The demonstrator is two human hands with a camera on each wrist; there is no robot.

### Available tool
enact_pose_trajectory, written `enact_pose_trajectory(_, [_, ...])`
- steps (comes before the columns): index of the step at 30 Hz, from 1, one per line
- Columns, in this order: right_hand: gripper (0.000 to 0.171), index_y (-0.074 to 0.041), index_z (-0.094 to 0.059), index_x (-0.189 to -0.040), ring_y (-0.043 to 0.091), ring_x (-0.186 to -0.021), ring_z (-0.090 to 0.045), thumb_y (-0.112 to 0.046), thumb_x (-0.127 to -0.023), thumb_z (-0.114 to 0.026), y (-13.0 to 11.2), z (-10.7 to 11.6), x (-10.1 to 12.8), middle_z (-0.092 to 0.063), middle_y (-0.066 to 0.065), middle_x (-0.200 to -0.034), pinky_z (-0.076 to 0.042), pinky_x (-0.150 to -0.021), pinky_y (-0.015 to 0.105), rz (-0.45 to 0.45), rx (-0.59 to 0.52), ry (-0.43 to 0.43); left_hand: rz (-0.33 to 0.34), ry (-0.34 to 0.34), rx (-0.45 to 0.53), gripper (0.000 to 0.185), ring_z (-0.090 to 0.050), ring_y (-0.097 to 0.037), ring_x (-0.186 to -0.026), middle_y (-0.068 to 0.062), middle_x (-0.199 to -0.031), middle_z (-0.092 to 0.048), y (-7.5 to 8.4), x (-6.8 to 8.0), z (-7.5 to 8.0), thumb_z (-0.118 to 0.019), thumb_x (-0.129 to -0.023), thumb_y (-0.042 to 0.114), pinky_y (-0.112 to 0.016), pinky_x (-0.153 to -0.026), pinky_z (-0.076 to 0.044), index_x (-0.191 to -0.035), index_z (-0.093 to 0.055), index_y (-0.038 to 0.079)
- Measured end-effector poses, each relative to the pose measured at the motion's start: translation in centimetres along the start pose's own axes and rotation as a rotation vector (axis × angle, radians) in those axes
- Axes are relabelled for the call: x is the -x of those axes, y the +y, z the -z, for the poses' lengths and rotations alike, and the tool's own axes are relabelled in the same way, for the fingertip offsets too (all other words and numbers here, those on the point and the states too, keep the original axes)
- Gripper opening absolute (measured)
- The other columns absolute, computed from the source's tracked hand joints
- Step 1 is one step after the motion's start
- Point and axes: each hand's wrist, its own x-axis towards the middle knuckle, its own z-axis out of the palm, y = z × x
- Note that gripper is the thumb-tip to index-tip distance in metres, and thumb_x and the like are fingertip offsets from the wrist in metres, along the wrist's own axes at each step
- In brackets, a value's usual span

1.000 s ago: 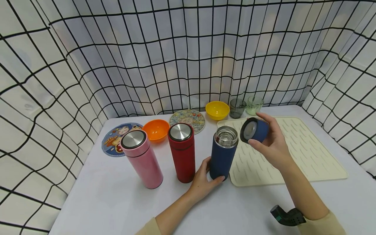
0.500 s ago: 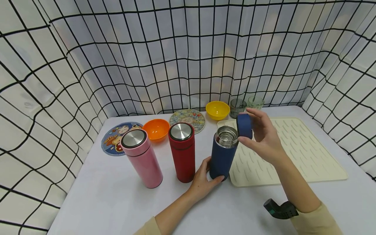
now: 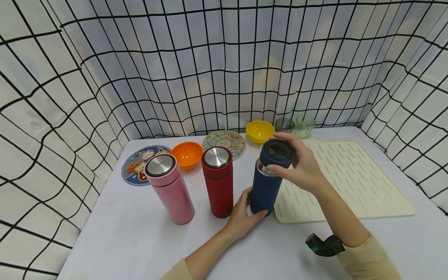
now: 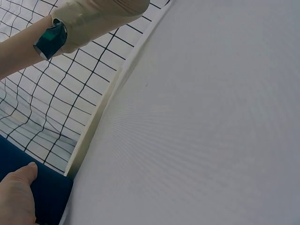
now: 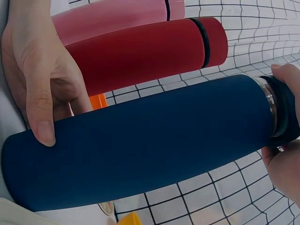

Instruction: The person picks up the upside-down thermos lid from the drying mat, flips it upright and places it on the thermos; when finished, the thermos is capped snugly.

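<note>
The tall dark blue metal bottle (image 3: 265, 186) stands on the white table (image 3: 147, 241), touching the near left edge of the cream ribbed mat (image 3: 350, 182). The left hand (image 3: 241, 216) curls its fingers round the bottom of the bottle. The right hand (image 3: 301, 165) pinches the round dark blue cap (image 3: 278, 152) on top, with a thin gap showing under it. Keep the cap flat and the bottle still while turning. The red metal bottle (image 3: 217, 179) stands close on the left, so elbows should stay in.
</note>
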Motion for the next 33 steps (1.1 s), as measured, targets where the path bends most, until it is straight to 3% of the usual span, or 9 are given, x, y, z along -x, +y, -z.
enact_pose_trajectory(5, [0.069, 0.004, -0.040, -0.129, 0.022, -0.108, -0.052, 0.016, -0.068, -0.070, 0.4, -0.4, 0.0, -0.049, 0.010, -0.125, -0.047, -0.088, 0.028, -0.033, 0.007, -0.017, -0.003, -0.003, 0.019, 0.070, -0.039, -0.021, -0.127, -0.007, -0.139, -0.037, 0.2, 0.1, 0.1, -0.069, -0.083, 0.026, -0.038, -0.104, -0.031, -0.137, -0.028, 0.013])
enact_pose_trajectory(12, [0.071, 0.000, -0.042, -0.129, 0.020, -0.110, -0.052, 0.013, -0.067, -0.073, 0.8, -0.9, 0.3, -0.048, 0.014, -0.127, -0.046, -0.090, 0.027, -0.036, 0.062, -0.034, 0.003, -0.006, 0.016, 0.069, -0.038, -0.022, -0.128, -0.008, -0.140, -0.036, 0.2, 0.1, 0.1, -0.068, -0.083, 0.026, -0.038, -0.105, -0.031, -0.137, -0.027, 0.012])
enact_pose_trajectory(15, [0.067, 0.002, -0.039, -0.131, 0.022, -0.114, -0.049, 0.009, -0.072, -0.070, 1.2, -0.9, 0.5, -0.046, 0.014, -0.128, -0.044, -0.094, 0.028, -0.028, 0.006, -0.046, 0.004, -0.006, 0.018, 0.069, -0.038, -0.022, -0.128, -0.009, -0.139, -0.037, 0.2, 0.1, 0.1, -0.068, -0.083, 0.026, -0.038, -0.105, -0.031, -0.137, -0.027, 0.011])
enact_pose_trajectory(20, [0.058, 0.001, -0.034, -0.135, 0.022, -0.115, -0.048, -0.018, -0.087, -0.061, 2.2, -0.5, 1.0, -0.047, 0.009, -0.128, -0.041, -0.097, 0.030, -0.015, -0.149, -0.065, -0.006, -0.005, 0.019, 0.070, -0.038, -0.022, -0.127, -0.009, -0.139, -0.037, 0.1, 0.1, 0.1, -0.068, -0.083, 0.027, -0.038, -0.104, -0.031, -0.137, -0.028, 0.011])
enact_pose_trajectory(25, [0.060, -0.004, -0.037, -0.136, 0.021, -0.112, -0.050, -0.033, -0.089, -0.058, 3.1, -0.4, 1.4, -0.046, 0.009, -0.130, -0.043, -0.094, 0.030, -0.007, -0.228, -0.038, 0.000, -0.005, 0.012, 0.070, -0.038, -0.020, -0.127, -0.008, -0.139, -0.037, 0.4, 0.2, 0.1, -0.069, -0.083, 0.025, -0.037, -0.105, -0.031, -0.138, -0.028, 0.010])
enact_pose_trajectory(33, [0.060, -0.002, -0.041, -0.133, 0.023, -0.112, -0.050, -0.035, -0.087, -0.062, 3.6, -0.9, 1.4, -0.047, 0.012, -0.128, -0.045, -0.092, 0.032, 0.045, -0.328, 0.003, 0.017, -0.026, 0.024, 0.066, -0.038, -0.029, -0.127, -0.018, -0.138, -0.037, 3.7, 1.0, 1.0, -0.067, -0.084, 0.014, -0.042, -0.104, -0.032, -0.136, -0.028, 0.002])
